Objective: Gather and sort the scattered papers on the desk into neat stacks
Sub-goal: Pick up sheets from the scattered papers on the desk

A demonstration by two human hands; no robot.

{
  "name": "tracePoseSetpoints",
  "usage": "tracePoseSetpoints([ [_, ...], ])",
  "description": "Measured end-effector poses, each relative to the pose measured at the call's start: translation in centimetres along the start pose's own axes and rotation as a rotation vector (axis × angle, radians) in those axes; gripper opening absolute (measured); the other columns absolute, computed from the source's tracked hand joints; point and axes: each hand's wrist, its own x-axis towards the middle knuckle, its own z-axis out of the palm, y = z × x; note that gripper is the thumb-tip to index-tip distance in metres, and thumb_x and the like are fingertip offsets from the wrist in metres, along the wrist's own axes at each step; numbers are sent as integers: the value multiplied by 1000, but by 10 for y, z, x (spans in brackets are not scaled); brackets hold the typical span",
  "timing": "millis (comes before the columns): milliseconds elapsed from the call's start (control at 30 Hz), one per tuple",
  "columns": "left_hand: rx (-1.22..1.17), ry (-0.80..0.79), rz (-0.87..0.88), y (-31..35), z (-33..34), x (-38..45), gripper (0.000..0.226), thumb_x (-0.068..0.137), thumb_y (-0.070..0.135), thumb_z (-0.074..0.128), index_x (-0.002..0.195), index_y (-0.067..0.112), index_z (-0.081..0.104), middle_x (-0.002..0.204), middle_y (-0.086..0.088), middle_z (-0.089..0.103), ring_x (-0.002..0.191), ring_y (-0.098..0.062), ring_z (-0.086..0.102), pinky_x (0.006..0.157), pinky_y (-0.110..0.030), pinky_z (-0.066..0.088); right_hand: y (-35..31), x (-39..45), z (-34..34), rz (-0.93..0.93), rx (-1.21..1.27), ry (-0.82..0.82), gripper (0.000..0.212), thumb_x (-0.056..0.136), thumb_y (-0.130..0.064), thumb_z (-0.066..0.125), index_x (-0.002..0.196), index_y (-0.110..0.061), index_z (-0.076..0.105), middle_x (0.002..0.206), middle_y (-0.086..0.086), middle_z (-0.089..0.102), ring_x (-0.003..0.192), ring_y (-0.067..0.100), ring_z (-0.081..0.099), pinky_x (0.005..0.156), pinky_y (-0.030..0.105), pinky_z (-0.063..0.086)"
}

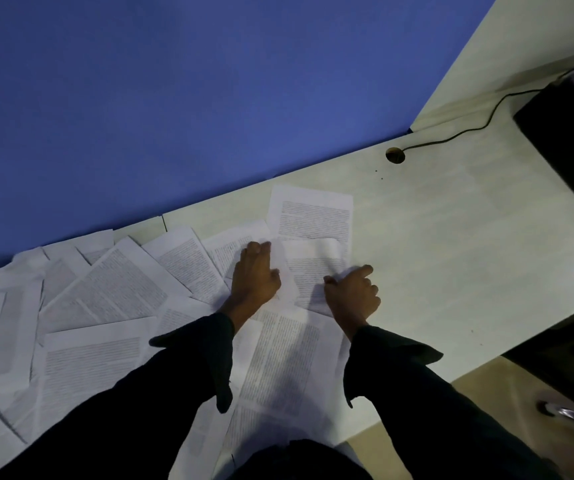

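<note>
Desk [451, 244] papers [105, 299] (text illegible) under both hands [256, 278].

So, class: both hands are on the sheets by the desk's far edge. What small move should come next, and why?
Probably slide the sheet between the left hand and right hand toward the body, onto the printed page below. It lies loose and curled, and no neat stack exists yet.

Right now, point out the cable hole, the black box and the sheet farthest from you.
cable hole [395, 155], head view, dark opening in desk.
black box [565, 140], head view, its dark top face.
farthest sheet [313, 216], head view, its printed text block.
</note>
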Motion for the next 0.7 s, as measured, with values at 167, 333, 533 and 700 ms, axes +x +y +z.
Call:
tracePoseSetpoints([
  [167,139,-6,-85,-28,-43,31,88,78,27,79,149,9,30,148,-18,39,132,-37,42,110,-47,40,12,13,-3,-6,142,21,41,89,-42,68,110,-7,66,115,19,63,112,41,58,90,45,50],
  [333,322,-97,-11,-44,-59,46,117,61,54,89,148,9,27,144,-17,40,131,-35,45,106,-51,43,-1,34,-8,111,457,50,35,100,-33,61,115,-2,55,122,21,62,115,42,59,91,45,48],
  [533,446,-116,-46,-49,-60,60,115,47,66,90,133,7,40,130,-15,55,122,-33,53,101,-50,45,-47,32,-5,72,56,-27,101,62,-55,92,131,-3,39,134,18,45,126,40,45,99,51,45],
  [700,248,-233,-14,-58,-64,66,87,63,60,86,128,13,53,128,-10,59,115,-29,58,95,-42,47,-71,27,8,-11,141,-180,99,59,-39,97,130,-6,36,134,18,54,126,42,53,102,52,49],
])
